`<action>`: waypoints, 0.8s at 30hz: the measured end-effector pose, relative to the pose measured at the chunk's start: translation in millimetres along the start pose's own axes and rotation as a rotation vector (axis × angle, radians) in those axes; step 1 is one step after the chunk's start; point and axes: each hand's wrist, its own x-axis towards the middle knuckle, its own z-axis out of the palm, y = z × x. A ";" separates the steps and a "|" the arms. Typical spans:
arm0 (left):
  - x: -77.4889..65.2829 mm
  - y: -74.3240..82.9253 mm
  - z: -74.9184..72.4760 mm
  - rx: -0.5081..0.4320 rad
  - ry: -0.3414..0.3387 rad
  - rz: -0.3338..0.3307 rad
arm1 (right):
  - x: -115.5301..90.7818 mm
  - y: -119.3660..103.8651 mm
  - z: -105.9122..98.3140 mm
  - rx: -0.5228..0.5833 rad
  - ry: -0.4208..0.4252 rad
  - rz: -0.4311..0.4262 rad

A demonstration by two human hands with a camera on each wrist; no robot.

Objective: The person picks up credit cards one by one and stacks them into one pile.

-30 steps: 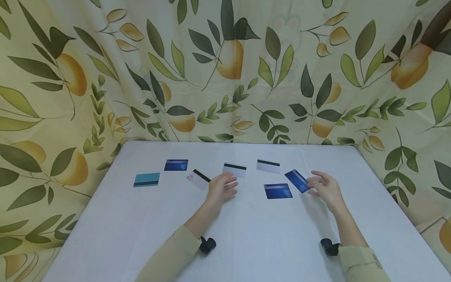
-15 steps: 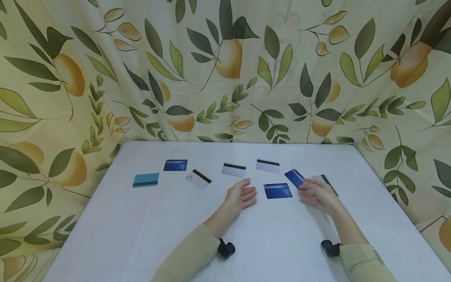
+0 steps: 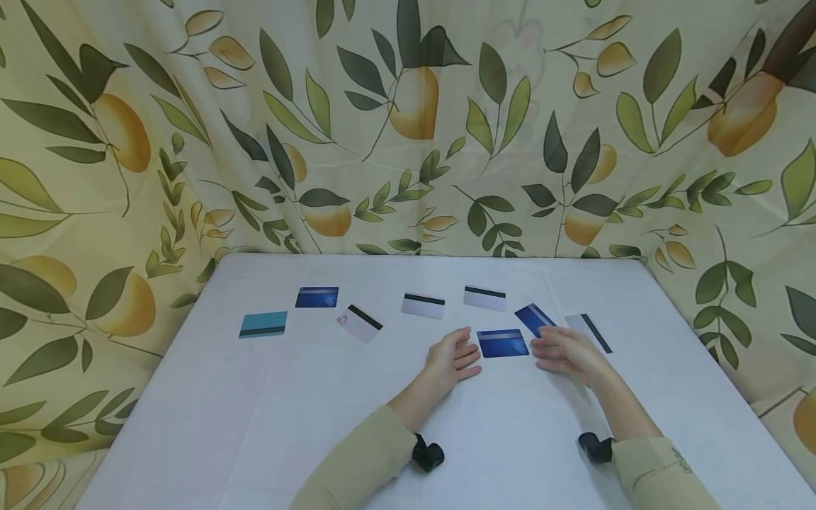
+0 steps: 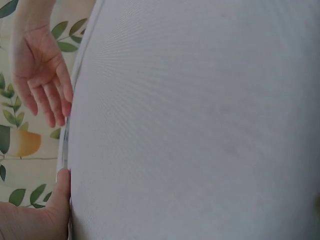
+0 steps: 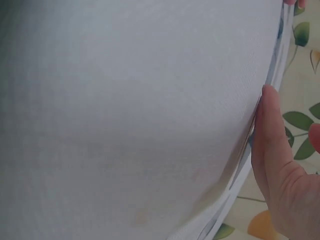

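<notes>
Several cards lie flat on the white table, apart from one another. A blue card (image 3: 503, 343) lies between my two hands. My left hand (image 3: 448, 360) is just left of it, fingers loosely extended, holding nothing. My right hand (image 3: 569, 356) reaches in from the right with its fingers extended, its fingertips at the lower corner of a tilted blue card (image 3: 533, 318); whether they touch it I cannot tell. Behind that hand lies a white card with a dark stripe (image 3: 589, 333). The left wrist view shows the right palm (image 4: 40, 65) and the left thumb (image 4: 61, 192).
Further back are two white striped cards, one at centre (image 3: 423, 307) and one right of it (image 3: 484, 299). To the left lie a tilted white card (image 3: 360, 326), a blue card (image 3: 316, 297) and a teal card (image 3: 263, 325). A patterned curtain (image 3: 382, 177) hangs behind the table (image 3: 319, 411).
My left hand has moved right, from beside the tilted white card to beside the lower blue card. The right hand has shifted slightly left, and the white striped card behind it now shows.
</notes>
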 end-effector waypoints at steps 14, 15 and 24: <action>-0.6 -2.9 6.3 0.007 0.039 -0.019 | 5.8 2.9 2.3 0.031 0.003 0.089; -0.7 -2.9 6.5 0.006 0.040 -0.020 | 6.0 2.9 2.2 0.036 0.003 0.091; 0.0 -3.1 7.3 0.003 0.050 -0.026 | 6.6 2.8 2.2 0.081 0.005 0.104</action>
